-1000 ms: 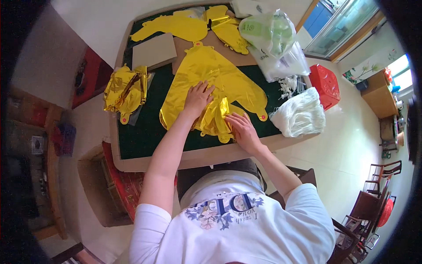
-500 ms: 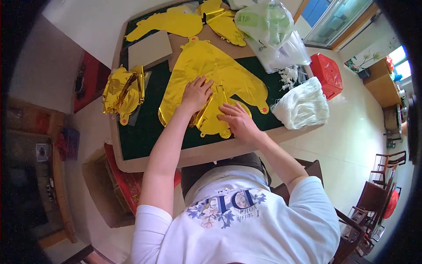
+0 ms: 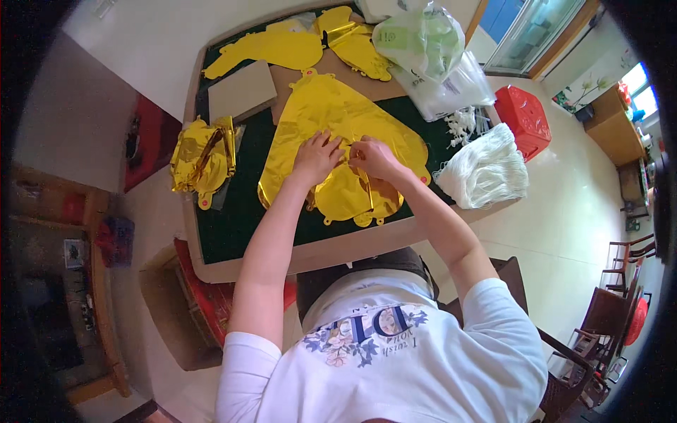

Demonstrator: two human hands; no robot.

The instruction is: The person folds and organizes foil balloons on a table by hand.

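A flat, uninflated gold foil balloon (image 3: 310, 120) lies on the dark green table top in front of me. Its lower part is folded over in creased layers near the table's front edge. My left hand (image 3: 317, 158) rests on the middle of the foil with the fingers apart, pressing it down. Just to its right, my right hand (image 3: 375, 158) has its fingers curled and pinched on a fold of the foil balloon. The fingertips and the edge they grip are partly hidden.
Left of the balloon sits a bundle of folded gold foil (image 3: 204, 155), with a grey flat box (image 3: 243, 92) behind it. More gold foil balloons (image 3: 275, 49) lie at the back. Clear plastic bags (image 3: 451, 88), white plastic pieces (image 3: 464, 127), white string (image 3: 486, 169) and a red stool (image 3: 522, 121) are at the right.
My right hand has moved up and closer to the left hand, its fingers going from spread to pinched. The balloon's lower folds have shifted and now cover the dark gap on the right.
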